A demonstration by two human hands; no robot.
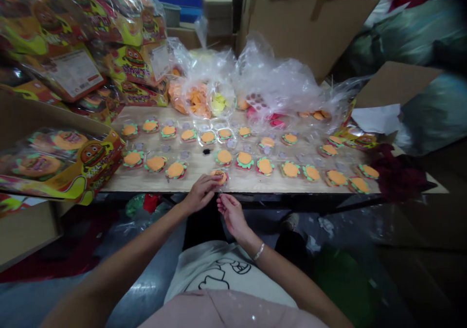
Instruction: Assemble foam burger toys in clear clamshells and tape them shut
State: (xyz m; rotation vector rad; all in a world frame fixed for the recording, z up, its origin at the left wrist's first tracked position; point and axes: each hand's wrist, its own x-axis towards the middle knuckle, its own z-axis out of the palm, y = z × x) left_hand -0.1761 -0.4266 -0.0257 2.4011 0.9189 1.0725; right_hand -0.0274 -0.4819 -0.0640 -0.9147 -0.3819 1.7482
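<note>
At the table's front edge, my left hand has its fingers closed over a small toy burger pack with a printed face on its orange top. Just below it, my right hand is pinched, its fingertips close to the pack's near edge. Whatever is between those fingertips is too small to make out. Orange-topped burgers with green frills in clear plastic shells lie around, among them one burger just beyond my hands and another burger to the left. A small black object lies behind them.
An open display box with packed burgers stands at the left, below stacked printed boxes. Clear bags of orange and yellow pieces are at the back. A cardboard carton rises behind. Dark red cloth lies at the right end.
</note>
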